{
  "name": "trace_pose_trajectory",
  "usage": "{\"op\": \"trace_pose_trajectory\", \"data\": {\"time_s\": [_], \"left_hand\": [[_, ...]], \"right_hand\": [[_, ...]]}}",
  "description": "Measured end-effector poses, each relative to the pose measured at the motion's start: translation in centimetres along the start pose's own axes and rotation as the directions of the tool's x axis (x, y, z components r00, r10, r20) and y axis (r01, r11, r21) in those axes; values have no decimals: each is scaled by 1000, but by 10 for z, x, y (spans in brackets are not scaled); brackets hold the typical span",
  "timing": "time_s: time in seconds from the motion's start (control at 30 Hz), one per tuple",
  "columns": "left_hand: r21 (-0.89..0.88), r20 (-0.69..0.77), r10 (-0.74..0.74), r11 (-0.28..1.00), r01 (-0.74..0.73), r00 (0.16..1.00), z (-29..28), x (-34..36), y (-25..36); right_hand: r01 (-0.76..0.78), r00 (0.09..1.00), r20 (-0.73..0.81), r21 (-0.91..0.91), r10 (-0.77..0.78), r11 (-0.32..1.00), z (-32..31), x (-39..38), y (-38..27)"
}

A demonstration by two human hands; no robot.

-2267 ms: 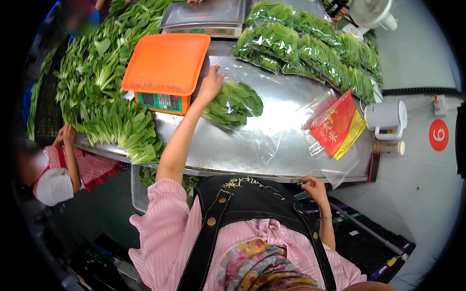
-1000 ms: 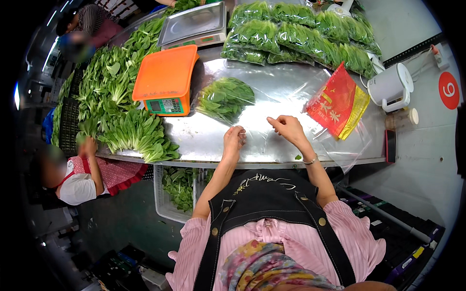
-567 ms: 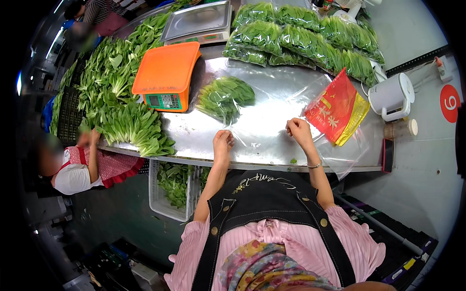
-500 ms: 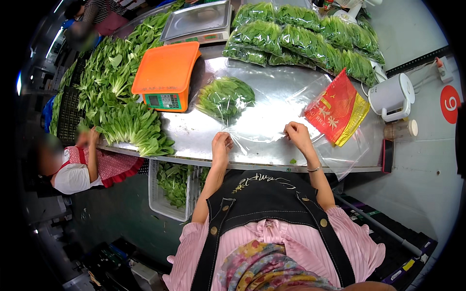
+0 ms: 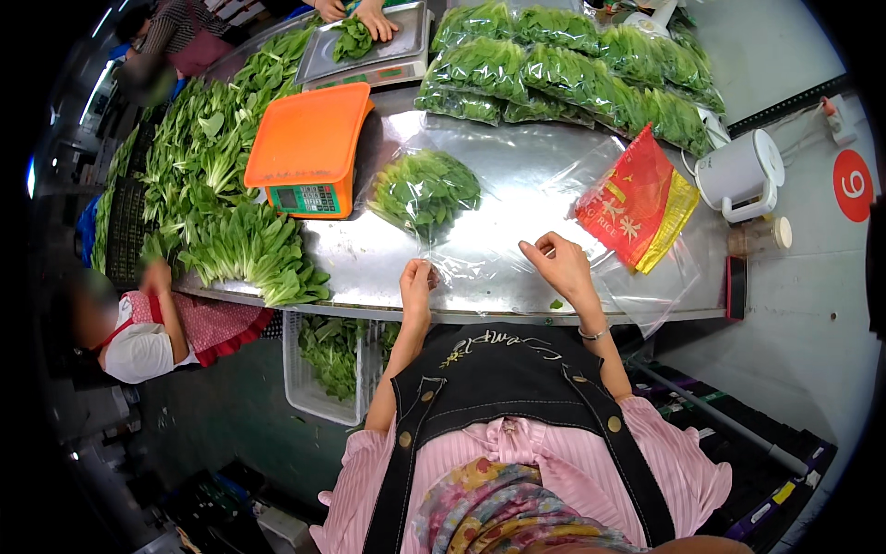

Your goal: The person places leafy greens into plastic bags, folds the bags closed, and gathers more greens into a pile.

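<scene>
A clear bag of leafy greens lies on the steel table, beside the orange scale with its green keypad panel. My left hand pinches the loose, clear mouth of that bag near the table's front. My right hand is right of it over the bare steel, thumb stuck out from bent fingers, with nothing visible between them. To its right lies a red-and-yellow plastic sack on some clear film.
Loose greens pile at left. Bagged greens stack at the back. A white kettle stands right. Below is a crate of greens. Co-worker works at left; another person's hands press greens on a steel scale.
Since the earliest frame my left hand left the orange scale for the bag's mouth and my right hand rose over the table. Another person's hands and greens appeared on the steel scale.
</scene>
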State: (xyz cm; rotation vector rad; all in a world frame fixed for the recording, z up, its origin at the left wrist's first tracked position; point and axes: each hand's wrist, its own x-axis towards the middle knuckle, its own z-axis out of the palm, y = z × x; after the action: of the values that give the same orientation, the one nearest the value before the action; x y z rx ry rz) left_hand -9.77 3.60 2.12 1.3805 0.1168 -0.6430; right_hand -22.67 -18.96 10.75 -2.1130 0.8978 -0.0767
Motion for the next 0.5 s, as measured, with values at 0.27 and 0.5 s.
{"op": "trace_pose_trajectory", "data": {"time_s": [0.27, 0.5], "left_hand": [[-31, 24, -4, 999, 5, 1000, -2, 0, 9], [-19, 91, -62, 998, 64, 994, -15, 3, 7]], "right_hand": [[81, 942, -336, 240, 5, 967, 27, 10, 21], [-167, 878, -40, 908, 477, 384, 28, -14, 64]]}}
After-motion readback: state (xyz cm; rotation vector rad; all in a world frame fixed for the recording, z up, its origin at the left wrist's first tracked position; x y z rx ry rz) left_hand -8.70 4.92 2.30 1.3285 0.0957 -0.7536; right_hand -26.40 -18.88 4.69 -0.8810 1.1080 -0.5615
